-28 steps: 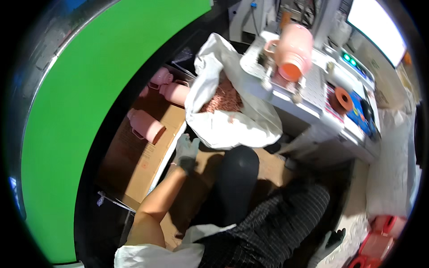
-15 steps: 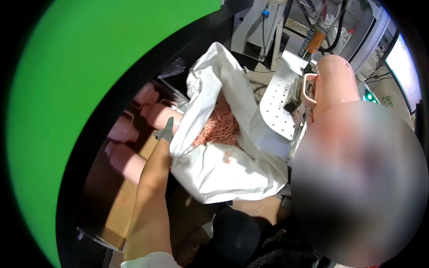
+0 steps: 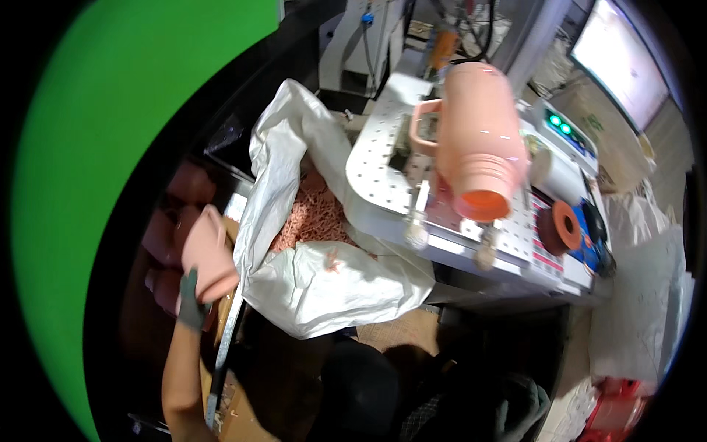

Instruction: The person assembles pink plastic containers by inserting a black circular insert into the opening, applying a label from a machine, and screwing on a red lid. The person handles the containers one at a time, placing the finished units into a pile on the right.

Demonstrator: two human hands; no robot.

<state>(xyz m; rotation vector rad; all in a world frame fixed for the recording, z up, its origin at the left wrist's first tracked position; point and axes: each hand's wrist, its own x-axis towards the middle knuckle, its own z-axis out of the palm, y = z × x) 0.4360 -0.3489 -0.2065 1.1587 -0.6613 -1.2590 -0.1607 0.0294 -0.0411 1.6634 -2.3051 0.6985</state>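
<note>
Now the gloved left hand (image 3: 193,302), previously empty, grips a pink jug (image 3: 208,254) lifted beside the white sack (image 3: 324,283).

White sack (image 3: 324,287) of pink scraps (image 3: 313,217) — orange roll (image 3: 565,227).

The left hand (image 3: 193,300) holds a pink jug (image 3: 208,254) in a narrow gap, its grip closed round the jug's base. The white sack (image 3: 331,283) bulges just to the right, its wall touching or nearly touching the jug. More pink jugs (image 3: 168,236) crowd the dark box on the left. Above the sack's open mouth there is free room, bounded on the right by the perforated worktop (image 3: 375,162), where a mounted jug (image 3: 479,158) juts out.
</note>
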